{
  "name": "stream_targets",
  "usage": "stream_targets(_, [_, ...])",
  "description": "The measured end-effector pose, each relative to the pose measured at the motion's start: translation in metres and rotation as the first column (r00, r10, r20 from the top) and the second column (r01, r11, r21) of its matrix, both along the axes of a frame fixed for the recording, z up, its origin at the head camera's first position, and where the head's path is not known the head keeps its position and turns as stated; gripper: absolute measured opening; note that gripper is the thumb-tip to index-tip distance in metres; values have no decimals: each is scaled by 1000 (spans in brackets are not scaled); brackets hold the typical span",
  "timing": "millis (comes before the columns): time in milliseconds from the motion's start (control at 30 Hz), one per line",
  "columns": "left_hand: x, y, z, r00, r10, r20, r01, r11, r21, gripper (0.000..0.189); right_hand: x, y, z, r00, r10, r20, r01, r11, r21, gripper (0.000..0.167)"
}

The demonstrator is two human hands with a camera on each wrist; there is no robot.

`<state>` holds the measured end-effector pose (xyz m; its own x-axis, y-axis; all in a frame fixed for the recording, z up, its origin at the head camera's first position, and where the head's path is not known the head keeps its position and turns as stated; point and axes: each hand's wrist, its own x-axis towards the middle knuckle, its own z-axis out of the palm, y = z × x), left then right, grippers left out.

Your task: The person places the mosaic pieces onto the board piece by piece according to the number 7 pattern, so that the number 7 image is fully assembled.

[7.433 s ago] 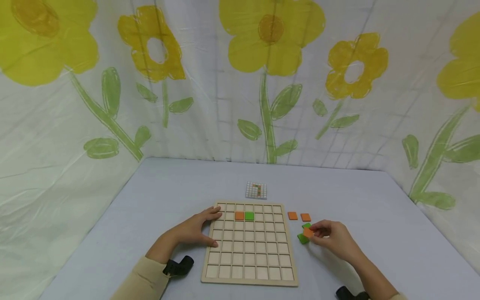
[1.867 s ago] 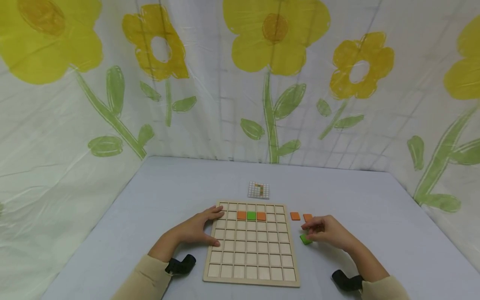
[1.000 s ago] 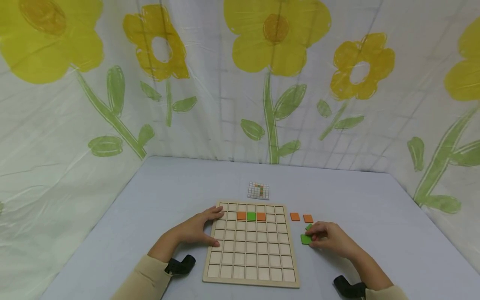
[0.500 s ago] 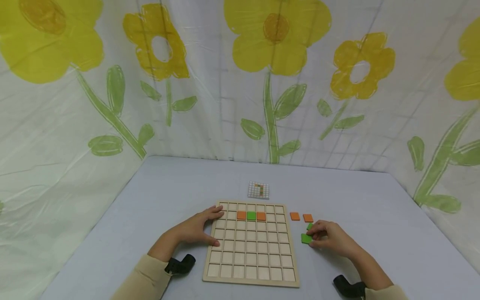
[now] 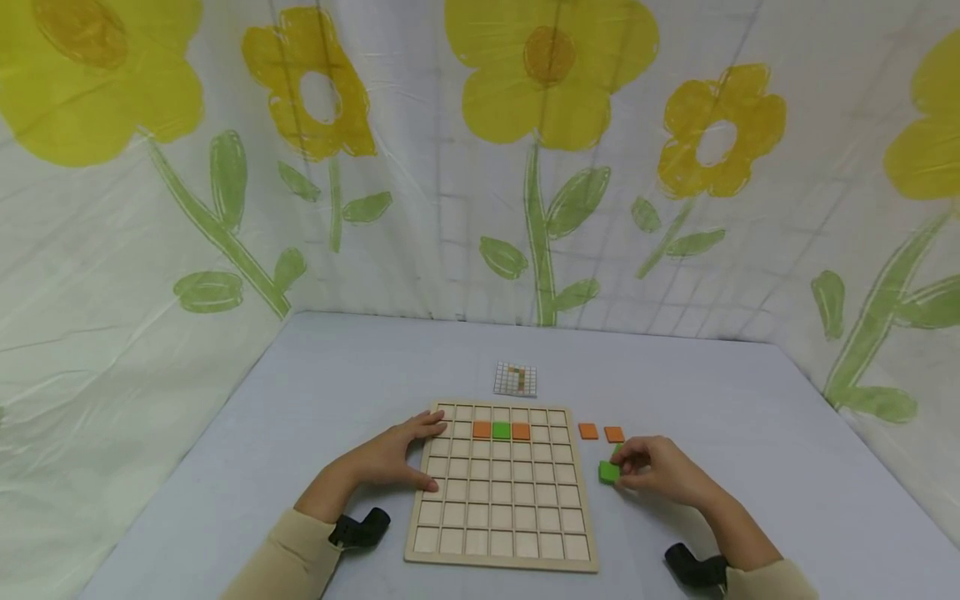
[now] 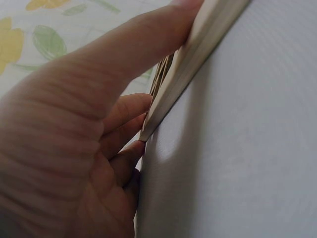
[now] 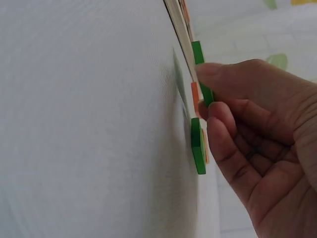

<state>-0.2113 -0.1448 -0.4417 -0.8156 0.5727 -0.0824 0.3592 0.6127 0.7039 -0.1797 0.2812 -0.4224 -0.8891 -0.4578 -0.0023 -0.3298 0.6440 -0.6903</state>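
Flower-print sheeting backs a pale blue table (image 5: 337, 375); I see the square wooden grid board (image 5: 501, 487) centred near me. Left hand (image 5: 390, 457) lies flat-fingered on the board's 9 o'clock edge, thumb along the rim. Right hand (image 5: 660, 471) at 3 o'clock pinches a green square tile (image 5: 609, 472) lifted just off the table; a second green tile (image 7: 198, 146) lies just beside it, I think. Done so far: three tiles in the board's second row, orange, green, orange (image 5: 501, 431). Left: two orange tiles (image 5: 601, 432) loose at 2 o'clock, plus both greens. Small pattern card (image 5: 515, 378) at 12 o'clock, too small to read.
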Motion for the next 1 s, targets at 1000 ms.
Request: stream_targets(1000, [0, 0, 0, 1000, -12, -1, 12, 1000, 5, 91, -32, -51, 11, 993, 94, -67, -99, 992, -75, 20])
